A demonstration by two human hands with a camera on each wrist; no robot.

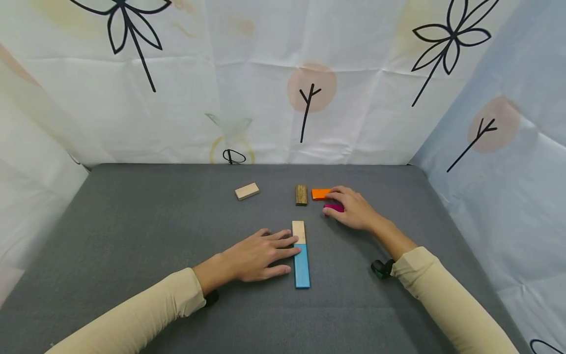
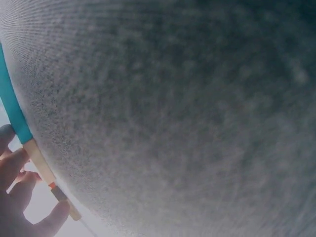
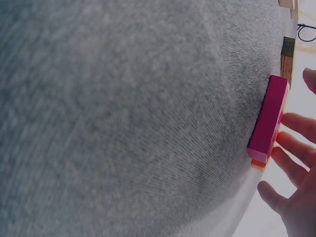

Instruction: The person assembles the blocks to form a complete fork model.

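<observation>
My left hand [image 1: 261,255] lies flat on the grey table [image 1: 132,231]. Its straight fingers touch the left side of a blue block [image 1: 302,268] and a light wood block [image 1: 298,231], which are joined end to end. The left wrist view shows those fingers [image 2: 15,192] beside the blue block [image 2: 12,108] and the light block [image 2: 39,163]. My right hand [image 1: 349,209] rests over a magenta block [image 1: 335,208]. In the right wrist view the fingers [image 3: 296,163] touch the magenta block [image 3: 269,116], with the thumb slightly off it.
An orange block [image 1: 319,193] lies just beyond the magenta one, and a dark wood block [image 1: 301,194] lies to its left. A pale wood block [image 1: 246,191] sits further left. Patterned cloth walls [image 1: 265,98] enclose the table at the back and on both sides.
</observation>
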